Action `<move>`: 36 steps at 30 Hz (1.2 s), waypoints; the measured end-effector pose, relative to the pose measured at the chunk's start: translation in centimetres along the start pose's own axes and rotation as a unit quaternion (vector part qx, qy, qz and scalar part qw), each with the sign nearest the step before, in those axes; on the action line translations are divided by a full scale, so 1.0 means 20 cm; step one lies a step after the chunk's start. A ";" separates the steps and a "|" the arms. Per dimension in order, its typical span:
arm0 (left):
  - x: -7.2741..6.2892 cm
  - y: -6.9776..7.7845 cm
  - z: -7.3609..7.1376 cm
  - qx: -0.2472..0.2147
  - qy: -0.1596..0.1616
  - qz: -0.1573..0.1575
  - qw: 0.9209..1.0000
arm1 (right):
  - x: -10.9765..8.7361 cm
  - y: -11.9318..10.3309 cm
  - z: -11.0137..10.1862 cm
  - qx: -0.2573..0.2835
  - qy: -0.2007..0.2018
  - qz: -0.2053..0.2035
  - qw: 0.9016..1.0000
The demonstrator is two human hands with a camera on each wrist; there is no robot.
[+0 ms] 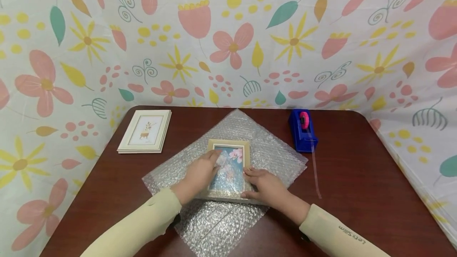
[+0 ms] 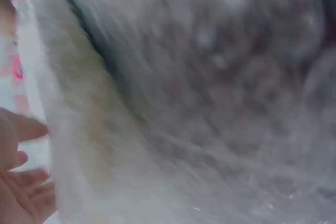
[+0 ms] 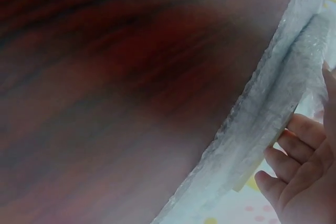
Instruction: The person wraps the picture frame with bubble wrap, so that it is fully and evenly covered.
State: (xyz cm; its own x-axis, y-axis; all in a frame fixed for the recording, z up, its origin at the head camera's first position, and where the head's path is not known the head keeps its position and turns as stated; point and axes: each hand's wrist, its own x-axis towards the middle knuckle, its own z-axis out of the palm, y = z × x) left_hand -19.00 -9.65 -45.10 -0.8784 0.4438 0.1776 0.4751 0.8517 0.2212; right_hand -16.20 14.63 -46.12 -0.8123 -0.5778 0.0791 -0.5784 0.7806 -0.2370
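A picture frame [image 1: 246, 158] with a pale gold border and a pink-blossom picture lies on a sheet of bubble wrap [image 1: 235, 126]. A flap of the wrap covers the lower part of the picture. My left hand [image 1: 200, 173] rests on the flap over the frame's left side, its fingertips on the picture. At the frame's right edge, my right hand [image 1: 267, 187] touches the wrapped side with loosely bent fingers. The right wrist view shows the right hand's fingers [image 3: 299, 150] against the wrapped edge. Blurred bubble wrap [image 2: 210, 103] fills most of the left wrist view.
A blue tape dispenser [image 1: 298, 134] with a pink core stands at the back right, a strip of clear tape [image 1: 315, 173] trailing from it. White picture frames [image 1: 123, 142] lie stacked at the back left of the dark wooden table [image 1: 357, 162]. A floral cloth [image 1: 228, 82] hangs behind.
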 end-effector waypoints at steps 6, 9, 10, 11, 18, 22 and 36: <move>-0.17 0.15 -0.05 0.101 0.090 0.170 0.976 | 0.00 -0.01 0.00 -0.013 0.002 0.003 1.000; -0.25 0.21 -0.04 0.133 0.061 0.183 0.972 | 0.01 -0.02 0.00 -0.011 -0.004 0.009 1.000; -0.26 0.23 -0.04 0.137 0.030 0.169 0.976 | 0.01 -0.02 0.00 -0.010 -0.004 0.011 1.000; -0.27 0.23 -0.03 0.133 -0.003 0.151 0.979 | 0.01 -0.02 0.00 -0.009 -0.003 0.012 1.000; -0.26 0.18 0.03 0.036 -0.175 0.070 0.981 | -0.01 -0.01 0.01 -0.001 0.007 0.004 1.000; -0.23 0.14 0.05 0.004 -0.195 0.082 0.977 | -0.01 0.00 0.00 0.000 0.008 -0.003 1.000; -0.17 0.12 0.06 -0.010 -0.219 0.077 0.973 | -0.01 0.01 -0.01 -0.003 0.002 -0.019 1.000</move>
State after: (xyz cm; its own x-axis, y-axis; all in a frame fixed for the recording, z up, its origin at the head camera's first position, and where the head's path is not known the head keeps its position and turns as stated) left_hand -14.90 -8.84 -46.42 -0.7329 0.6456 -0.2147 0.6001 0.7621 0.2432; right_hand -16.19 14.86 -46.02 -0.7895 -0.6068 0.0920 -0.6099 0.7588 -0.2285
